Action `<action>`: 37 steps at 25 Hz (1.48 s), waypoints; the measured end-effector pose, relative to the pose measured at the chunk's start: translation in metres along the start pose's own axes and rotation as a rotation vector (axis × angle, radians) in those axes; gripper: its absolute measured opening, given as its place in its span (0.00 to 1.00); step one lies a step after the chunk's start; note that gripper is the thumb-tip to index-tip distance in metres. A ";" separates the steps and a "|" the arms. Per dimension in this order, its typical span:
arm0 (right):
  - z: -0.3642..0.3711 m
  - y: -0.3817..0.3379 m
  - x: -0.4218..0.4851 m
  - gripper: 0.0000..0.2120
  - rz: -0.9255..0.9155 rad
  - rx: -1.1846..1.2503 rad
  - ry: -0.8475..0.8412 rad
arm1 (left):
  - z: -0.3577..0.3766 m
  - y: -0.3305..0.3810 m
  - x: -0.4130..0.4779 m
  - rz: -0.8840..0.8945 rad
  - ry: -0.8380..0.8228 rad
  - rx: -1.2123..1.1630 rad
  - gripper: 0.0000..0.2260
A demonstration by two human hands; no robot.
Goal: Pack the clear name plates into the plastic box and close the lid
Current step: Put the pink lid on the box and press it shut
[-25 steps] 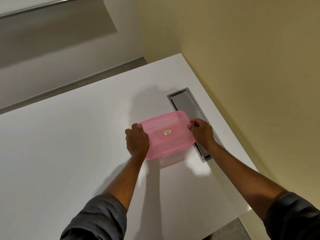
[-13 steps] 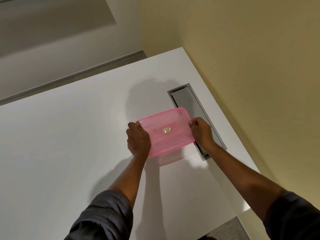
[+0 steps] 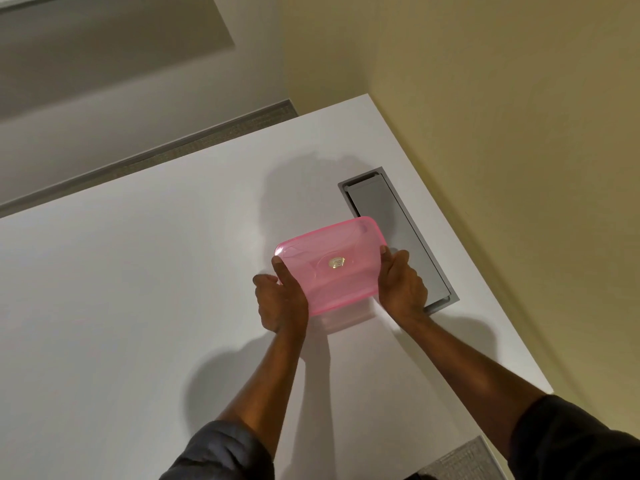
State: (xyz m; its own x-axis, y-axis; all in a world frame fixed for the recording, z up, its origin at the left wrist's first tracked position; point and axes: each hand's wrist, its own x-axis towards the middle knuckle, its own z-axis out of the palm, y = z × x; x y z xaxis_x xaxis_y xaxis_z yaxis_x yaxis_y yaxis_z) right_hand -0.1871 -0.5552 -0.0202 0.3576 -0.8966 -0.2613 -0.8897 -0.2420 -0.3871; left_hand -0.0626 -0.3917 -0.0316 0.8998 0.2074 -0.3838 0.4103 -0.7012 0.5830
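Observation:
A plastic box with a pink translucent lid (image 3: 330,263) sits on the white table (image 3: 138,306); its clear body (image 3: 346,320) shows below the lid's near edge. A small round sticker marks the lid's middle. My left hand (image 3: 280,301) grips the lid's left end, thumb on top. My right hand (image 3: 401,282) holds the right end, fingertips on the lid's edge. No name plates are visible; the box's contents cannot be made out through the lid.
A grey recessed cable hatch (image 3: 394,230) is set into the table just right of the box, partly under my right hand. A yellow wall (image 3: 502,133) runs along the table's right edge. The table's far edge meets grey carpet (image 3: 207,140).
Both hands have shifted their grip along the lid's ends, the left thumb now lying on top. The box has stayed about where it was beside the hatch.

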 end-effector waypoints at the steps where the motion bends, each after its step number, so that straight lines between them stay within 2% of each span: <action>1: 0.000 0.000 0.000 0.34 0.001 -0.015 0.005 | 0.001 -0.001 -0.005 -0.054 -0.001 -0.013 0.29; 3: 0.000 -0.001 -0.002 0.33 -0.005 -0.034 0.006 | 0.003 -0.004 -0.010 -0.096 -0.001 -0.053 0.31; 9: 0.001 -0.001 -0.003 0.32 0.014 0.033 -0.012 | 0.005 -0.011 -0.009 -0.046 0.012 -0.079 0.29; 14: 0.006 0.009 0.000 0.35 0.079 0.268 -0.036 | 0.005 -0.011 -0.007 -0.041 0.010 -0.082 0.31; 18: 0.004 0.017 0.011 0.27 0.098 0.407 -0.071 | 0.004 -0.009 -0.009 -0.043 -0.004 -0.078 0.31; 22: 0.001 0.017 0.015 0.27 0.069 0.302 -0.055 | -0.001 -0.011 -0.008 -0.048 -0.048 -0.059 0.32; 25: -0.008 0.022 0.023 0.24 -0.036 0.165 0.017 | -0.008 -0.008 -0.001 -0.008 -0.044 -0.034 0.28; 29: -0.022 -0.009 0.059 0.20 -0.231 0.292 -0.010 | -0.012 0.023 0.030 0.135 -0.016 -0.012 0.24; 32: -0.019 -0.049 0.086 0.21 -0.355 0.213 -0.068 | -0.005 0.048 0.054 0.216 -0.072 0.103 0.25; 35: -0.003 -0.070 0.102 0.24 -0.366 0.024 -0.098 | 0.004 0.053 0.066 0.184 -0.124 0.221 0.29; 37: 0.004 -0.074 0.107 0.23 -0.326 0.011 -0.094 | 0.008 0.052 0.069 0.152 -0.135 0.229 0.30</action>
State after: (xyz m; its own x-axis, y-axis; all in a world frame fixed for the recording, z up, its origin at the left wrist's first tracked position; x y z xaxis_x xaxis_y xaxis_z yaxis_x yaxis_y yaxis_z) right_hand -0.0817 -0.6314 -0.0234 0.6475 -0.7348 -0.2023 -0.7217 -0.5058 -0.4726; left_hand 0.0193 -0.4198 -0.0335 0.9144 0.0067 -0.4049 0.2146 -0.8560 0.4704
